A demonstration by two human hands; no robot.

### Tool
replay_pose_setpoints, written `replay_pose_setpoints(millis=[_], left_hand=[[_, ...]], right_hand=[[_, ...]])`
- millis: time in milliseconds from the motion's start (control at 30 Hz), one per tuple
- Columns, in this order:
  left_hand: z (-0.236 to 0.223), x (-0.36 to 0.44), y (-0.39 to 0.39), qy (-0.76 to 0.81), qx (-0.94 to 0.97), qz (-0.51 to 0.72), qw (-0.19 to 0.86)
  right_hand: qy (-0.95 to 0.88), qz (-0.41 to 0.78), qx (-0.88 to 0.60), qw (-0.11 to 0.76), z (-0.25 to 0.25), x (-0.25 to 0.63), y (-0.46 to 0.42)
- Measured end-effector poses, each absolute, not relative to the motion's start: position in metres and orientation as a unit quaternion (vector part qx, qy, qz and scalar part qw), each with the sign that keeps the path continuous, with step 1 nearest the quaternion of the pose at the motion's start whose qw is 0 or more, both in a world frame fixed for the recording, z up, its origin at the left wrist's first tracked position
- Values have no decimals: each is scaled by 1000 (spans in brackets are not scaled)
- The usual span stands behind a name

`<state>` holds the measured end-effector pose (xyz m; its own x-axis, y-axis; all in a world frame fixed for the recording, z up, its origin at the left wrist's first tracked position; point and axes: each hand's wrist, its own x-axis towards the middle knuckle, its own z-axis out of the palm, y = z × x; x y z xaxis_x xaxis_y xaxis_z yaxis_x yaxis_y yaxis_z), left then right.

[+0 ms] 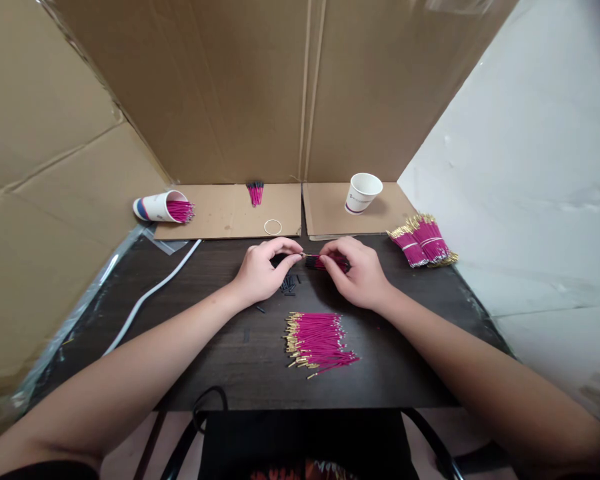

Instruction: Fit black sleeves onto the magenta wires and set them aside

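Observation:
A magenta wire with a gold terminal [307, 255] spans the small gap between my hands. My right hand [357, 272] is closed in a pinch on the wire, its gold end pointing left. My left hand [264, 268] pinches thumb and forefinger at the terminal's tip; what sits between them is too small to make out. Beneath my right fingers lie magenta wires with black-sleeved ends [311, 263], partly hidden. Short black sleeves [288, 285] are heaped beside my left hand. Nearer to me, a pile of magenta wires [317, 340] lies with gold ends to the left.
A tipped paper cup [153, 207] holds magenta wires at left. On cardboard at the back are black-ended wires [255, 193], a rubber band [273, 227] and an upright paper cup [363, 193]. Banded wire bundles [423, 241] lie right. A white cable [153, 293] crosses the table's left.

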<state>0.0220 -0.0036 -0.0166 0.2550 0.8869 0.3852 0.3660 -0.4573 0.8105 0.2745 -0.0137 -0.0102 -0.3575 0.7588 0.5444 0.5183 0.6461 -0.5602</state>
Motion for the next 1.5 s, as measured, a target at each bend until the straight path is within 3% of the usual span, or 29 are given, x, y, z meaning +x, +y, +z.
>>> replay_pose_setpoints(millis=[667,1167,1500], left_hand=[[-14,23,-4,414,730,428,335],[-16,24,-3,363,701,442,426],[-21,22,-3,367,728,432,387]], right_hand=[[-806,151,-392,417,-10,275,-14],[-813,147,-365,429,-12,276,-13],[-834,111,-343,418,-9,275,-15]])
